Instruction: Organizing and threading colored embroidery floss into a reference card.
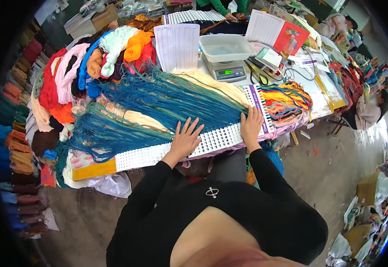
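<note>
My left hand (186,138) lies flat with fingers spread on a white strip of card punched with rows of holes (216,141). Under its fingertips are blue and green threads (194,102) that fan out from the card toward the far left. My right hand (251,123) rests, fingers extended, near the card's right end, beside a white and purple strip (258,107). Neither hand grips anything. Right of that strip lies a bundle of multicoloured threads (287,100). Cream threads (212,84) show behind the blue ones.
Heaped yarn skeins (65,80) cover the table's left end. Behind the threads stand a digital scale with a plastic tub (225,49), a printed sheet (177,46) and a red booklet (292,38). A green-sleeved person (223,6) works across the table. Yellow tape (93,170) marks the near-left edge.
</note>
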A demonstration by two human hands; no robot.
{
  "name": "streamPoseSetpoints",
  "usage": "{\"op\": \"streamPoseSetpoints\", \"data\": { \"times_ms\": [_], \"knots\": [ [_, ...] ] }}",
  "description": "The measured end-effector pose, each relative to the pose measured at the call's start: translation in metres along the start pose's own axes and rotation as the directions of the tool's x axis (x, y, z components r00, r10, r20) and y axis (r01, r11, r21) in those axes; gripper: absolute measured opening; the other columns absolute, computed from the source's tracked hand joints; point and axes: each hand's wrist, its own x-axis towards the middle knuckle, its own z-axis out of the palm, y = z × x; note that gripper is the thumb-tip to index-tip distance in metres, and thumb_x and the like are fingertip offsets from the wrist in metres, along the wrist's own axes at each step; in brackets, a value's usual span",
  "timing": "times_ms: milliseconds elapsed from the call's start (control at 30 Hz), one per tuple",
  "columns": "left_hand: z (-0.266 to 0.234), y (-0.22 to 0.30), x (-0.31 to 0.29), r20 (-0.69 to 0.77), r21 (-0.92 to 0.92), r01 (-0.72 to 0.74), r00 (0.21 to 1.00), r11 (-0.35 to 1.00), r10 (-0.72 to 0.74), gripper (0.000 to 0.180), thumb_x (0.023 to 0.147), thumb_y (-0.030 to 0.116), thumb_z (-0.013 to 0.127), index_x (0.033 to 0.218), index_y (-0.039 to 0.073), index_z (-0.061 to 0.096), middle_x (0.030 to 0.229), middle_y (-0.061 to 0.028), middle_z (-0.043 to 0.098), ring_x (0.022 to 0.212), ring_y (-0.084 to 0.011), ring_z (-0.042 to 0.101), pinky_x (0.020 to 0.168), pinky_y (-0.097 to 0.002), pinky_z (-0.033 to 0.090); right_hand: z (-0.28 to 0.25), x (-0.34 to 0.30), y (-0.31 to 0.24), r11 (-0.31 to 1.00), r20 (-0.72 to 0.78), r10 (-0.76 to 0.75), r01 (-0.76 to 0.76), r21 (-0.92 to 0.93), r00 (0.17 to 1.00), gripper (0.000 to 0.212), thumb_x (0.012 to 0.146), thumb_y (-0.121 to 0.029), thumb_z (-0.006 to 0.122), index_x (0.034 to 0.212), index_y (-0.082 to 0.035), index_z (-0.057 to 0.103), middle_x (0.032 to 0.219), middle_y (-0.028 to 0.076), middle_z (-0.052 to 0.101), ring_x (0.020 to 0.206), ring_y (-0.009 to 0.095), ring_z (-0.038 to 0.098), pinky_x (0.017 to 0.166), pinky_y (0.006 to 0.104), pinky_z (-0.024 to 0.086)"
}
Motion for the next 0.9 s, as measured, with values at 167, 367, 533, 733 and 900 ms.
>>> {"op": "streamPoseSetpoints", "data": {
  "times_ms": [167, 367, 533, 733, 900],
  "knots": [
    [-0.001, 0.000, 0.004, -0.005, 0.001, -0.006, 1.000, 1.000, 0.006, 0.052, 0.090, 0.037, 0.046, 0.138, 0.021, 0.036, 0.147, -0.0049, 0.025, 0.136, -0.0283, 0.019, 0.108, -0.0522, 0.013, 0.001, 0.003, 0.000, 1.000, -0.031, -0.013, 0.013, -0.011, 0.999, 0.047, 0.088, -0.033, 0.051, 0.128, -0.010, 0.044, 0.131, 0.014, 0.044, 0.126, 0.033, 0.033, 0.103, 0.0510, 0.022],
    [-0.001, 0.001, 0.001, -0.008, 0.012, -0.005, 1.000, 1.000, 0.005, 0.051, 0.090, 0.037, 0.045, 0.138, 0.020, 0.036, 0.147, -0.0045, 0.025, 0.136, -0.0277, 0.018, 0.108, -0.0520, 0.012, -0.001, 0.001, -0.001, 1.000, -0.017, -0.009, 0.009, -0.006, 1.000, 0.047, 0.088, -0.034, 0.050, 0.128, -0.010, 0.044, 0.131, 0.014, 0.043, 0.126, 0.034, 0.033, 0.104, 0.0511, 0.022],
    [0.002, 0.002, -0.002, 0.005, 0.012, -0.004, 1.000, 1.000, 0.004, 0.051, 0.090, 0.037, 0.044, 0.138, 0.021, 0.035, 0.148, -0.0044, 0.023, 0.137, -0.0282, 0.017, 0.108, -0.0524, 0.011, -0.004, -0.003, -0.001, 1.000, -0.022, -0.001, 0.001, -0.004, 1.000, 0.048, 0.088, -0.035, 0.050, 0.128, -0.010, 0.044, 0.131, 0.015, 0.043, 0.126, 0.034, 0.033, 0.104, 0.0508, 0.021],
    [0.006, 0.002, -0.002, -0.003, 0.042, -0.008, 1.000, 0.999, 0.009, 0.052, 0.090, 0.037, 0.046, 0.138, 0.022, 0.035, 0.148, -0.0049, 0.022, 0.137, -0.0286, 0.016, 0.108, -0.0528, 0.011, 0.003, -0.004, 0.002, 1.000, -0.026, 0.004, -0.004, -0.016, 1.000, 0.048, 0.088, -0.035, 0.051, 0.129, -0.010, 0.044, 0.130, 0.014, 0.044, 0.126, 0.033, 0.033, 0.104, 0.0510, 0.022],
    [0.004, 0.000, 0.000, -0.018, 0.005, -0.012, 1.000, 1.000, 0.012, 0.052, 0.088, 0.034, 0.048, 0.137, 0.019, 0.037, 0.147, -0.0062, 0.024, 0.136, -0.0297, 0.018, 0.107, -0.0527, 0.012, -0.003, -0.001, -0.003, 1.000, -0.028, 0.002, -0.002, 0.005, 1.000, 0.047, 0.088, -0.035, 0.051, 0.128, -0.010, 0.045, 0.130, 0.014, 0.044, 0.127, 0.033, 0.032, 0.104, 0.0510, 0.022]
  ]
}}
